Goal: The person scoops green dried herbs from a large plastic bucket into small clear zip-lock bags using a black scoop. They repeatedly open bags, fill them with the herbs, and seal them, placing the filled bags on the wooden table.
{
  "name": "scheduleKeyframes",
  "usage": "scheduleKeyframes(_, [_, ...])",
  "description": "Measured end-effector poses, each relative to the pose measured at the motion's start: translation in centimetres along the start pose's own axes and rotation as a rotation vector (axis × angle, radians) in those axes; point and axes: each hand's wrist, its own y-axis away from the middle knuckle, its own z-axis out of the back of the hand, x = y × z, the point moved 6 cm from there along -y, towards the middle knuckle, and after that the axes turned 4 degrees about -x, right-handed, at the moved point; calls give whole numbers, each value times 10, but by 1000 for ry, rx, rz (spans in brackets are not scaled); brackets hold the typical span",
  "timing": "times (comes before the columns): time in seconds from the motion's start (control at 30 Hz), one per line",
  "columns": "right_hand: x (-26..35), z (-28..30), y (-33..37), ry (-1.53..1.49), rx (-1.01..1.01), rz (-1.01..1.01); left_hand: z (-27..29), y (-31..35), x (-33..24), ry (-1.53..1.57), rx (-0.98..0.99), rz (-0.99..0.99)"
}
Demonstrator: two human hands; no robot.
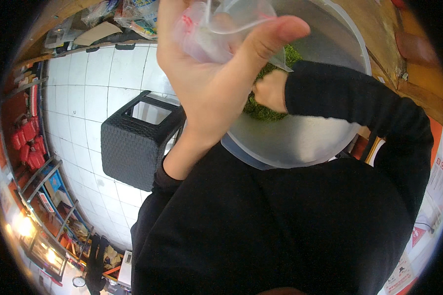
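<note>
My left hand (209, 96) is raised high in front of me, its thumb stretched to the right and its fingers wrapped round a clear plastic bag (199, 37) with red print. The bag is partly blurred, and its loose edge hangs past the thumb. Below and to the right, my right hand (272, 91) reaches down into a large translucent plastic tub (305, 140). Its fingers look curled into a clump of green, moss-like material (266, 113) in the tub, where their tips are hidden. My left hand and the bag cover part of the tub and the clump.
A black woven-texture stool (133, 142) stands on the white tiled floor (83, 118) to my left. Shelves with red items (30, 142) line the far left. Packaged goods (128, 19) lie on a ledge at the top left. Wooden boards (389, 39) border the tub's right side.
</note>
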Motion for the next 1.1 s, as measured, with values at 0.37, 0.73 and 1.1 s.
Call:
scheduleKeyframes(0.37, [16,51,106,-789,-510,-176,2,3,-3,-16,37,-24])
scheduleKeyframes(0.73, [15,53,131,-874,-414,-386,-7,2,-15,25,35,-146])
scheduleKeyframes(1.1, [16,132,209,-159,-1033,-716,-33,10,9,-500,357,-27])
